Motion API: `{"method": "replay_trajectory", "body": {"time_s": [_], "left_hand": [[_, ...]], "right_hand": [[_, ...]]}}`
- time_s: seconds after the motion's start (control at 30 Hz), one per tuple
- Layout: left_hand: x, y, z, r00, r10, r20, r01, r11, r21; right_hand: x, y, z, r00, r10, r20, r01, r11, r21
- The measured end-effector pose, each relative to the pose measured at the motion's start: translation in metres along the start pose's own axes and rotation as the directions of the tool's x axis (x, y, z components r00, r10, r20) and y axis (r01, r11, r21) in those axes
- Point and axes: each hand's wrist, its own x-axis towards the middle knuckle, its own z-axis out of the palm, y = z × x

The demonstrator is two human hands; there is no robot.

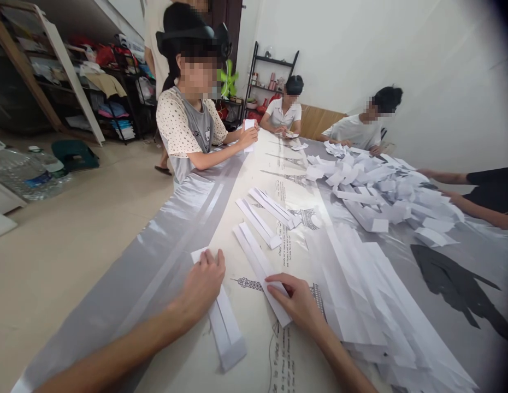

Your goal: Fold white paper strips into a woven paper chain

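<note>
My left hand (205, 278) is over one white folded paper strip (227, 333), fingers closed and fingertips down near its far end. The strip lies lengthwise on the table, its near end toward me. My right hand (299, 300) pinches another folded paper strip (252, 254) between thumb and fingers near its close end. This one lies at a slant, a little to the right of the first. Just beyond are two more folded strips, a shorter strip (258, 222) and a farther strip (274, 208). Beside my right hand spreads a stack of long white paper sheets (360, 295).
A heap of loose white paper pieces (372, 185) covers the table's far right. The tablecloth (167, 251) is grey and cream with tower prints. A person (192, 120) at the left edge holds a white paper piece (249, 136). Other people sit at the far end and right.
</note>
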Motion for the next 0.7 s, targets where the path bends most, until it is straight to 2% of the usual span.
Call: {"method": "replay_trajectory", "body": {"time_s": [0.1, 0.17, 0.23, 0.33, 0.53, 0.7], "left_hand": [[0.010, -0.003, 0.014, 0.998, 0.058, -0.005, -0.057, 0.997, 0.056], [0.021, -0.012, 0.018, 0.994, 0.100, -0.041, -0.100, 0.995, 0.000], [0.031, -0.022, 0.019, 0.980, 0.183, -0.075, -0.191, 0.975, -0.113], [0.038, -0.031, 0.017, 0.976, 0.199, -0.089, -0.210, 0.966, -0.149], [0.037, -0.022, 0.015, 0.971, 0.188, -0.147, -0.215, 0.955, -0.204], [0.038, -0.019, 0.017, 0.960, 0.244, -0.137, -0.265, 0.948, -0.174]], "right_hand": [[-0.001, -0.001, 0.001, 1.000, 0.005, -0.013, -0.005, 1.000, -0.018], [-0.003, -0.004, 0.003, 1.000, 0.003, -0.014, -0.003, 1.000, -0.027], [-0.007, -0.008, 0.006, 1.000, -0.007, -0.003, 0.006, 0.999, -0.035], [-0.014, -0.017, 0.014, 0.999, -0.029, 0.030, 0.031, 0.998, -0.048], [-0.027, -0.030, 0.035, 0.979, -0.166, 0.115, 0.177, 0.980, -0.095], [-0.028, -0.032, 0.035, 0.946, -0.233, 0.226, 0.270, 0.951, -0.150]]}}
